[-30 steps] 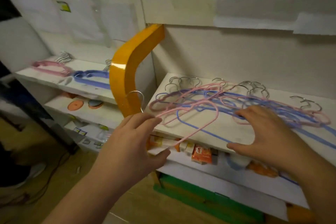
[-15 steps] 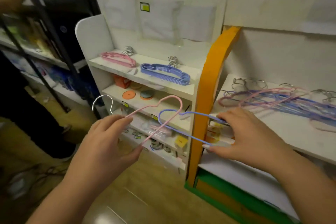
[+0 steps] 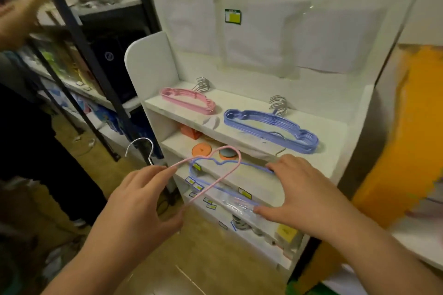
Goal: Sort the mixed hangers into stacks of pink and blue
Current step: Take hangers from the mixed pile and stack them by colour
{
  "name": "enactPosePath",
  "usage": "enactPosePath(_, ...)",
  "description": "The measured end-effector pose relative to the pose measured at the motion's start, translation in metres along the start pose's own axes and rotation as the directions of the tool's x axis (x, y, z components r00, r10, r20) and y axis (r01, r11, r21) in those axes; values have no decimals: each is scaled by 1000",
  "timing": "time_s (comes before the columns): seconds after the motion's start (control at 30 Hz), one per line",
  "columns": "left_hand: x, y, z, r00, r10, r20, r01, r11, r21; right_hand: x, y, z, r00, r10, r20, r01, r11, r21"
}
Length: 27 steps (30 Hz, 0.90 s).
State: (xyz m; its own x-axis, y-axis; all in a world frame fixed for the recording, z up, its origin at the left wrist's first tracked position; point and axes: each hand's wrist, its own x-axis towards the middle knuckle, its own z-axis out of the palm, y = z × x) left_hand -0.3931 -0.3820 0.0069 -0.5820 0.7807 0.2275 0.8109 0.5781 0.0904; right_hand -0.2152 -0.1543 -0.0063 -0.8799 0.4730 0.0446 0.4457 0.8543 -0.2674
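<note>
My left hand pinches a pink hanger between fingers and thumb, its metal hook sticking up to the left. My right hand holds a blue hanger that crosses under the pink one. Both hangers hover in front of the white shelf unit, below its top shelf. On that shelf lie a stack of pink hangers at the left and a stack of blue hangers at the right.
Lower shelves carry orange discs, small labels and packets. An orange post stands right of the unit. A dark metal rack with goods stands to the left, where another person's hand shows. The floor is wooden.
The view has swung left from the mixed pile to the white shelf unit. Both hands carried the pink and blue hangers over and now hold them closer together in front of it.
</note>
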Motion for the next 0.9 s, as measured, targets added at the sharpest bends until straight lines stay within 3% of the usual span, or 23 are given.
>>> enactPosePath(0.2,85,-28,22,998,50,23,-48,995,-87,65,11,-1,995,92,-29,-92,996,15)
enactPosePath(0.5,247,-90,80,947,319,37,-305,929,-209,155,21,19,945,311,-99,-311,950,8)
enactPosePath(0.77,402,-177,104,814,565,136,-522,813,-259,236,21,29,851,524,-29,-525,849,-65)
enactPosePath(0.9,455,-204,119,727,658,195,-615,751,-241,249,23,32,829,559,-3,-556,824,-108)
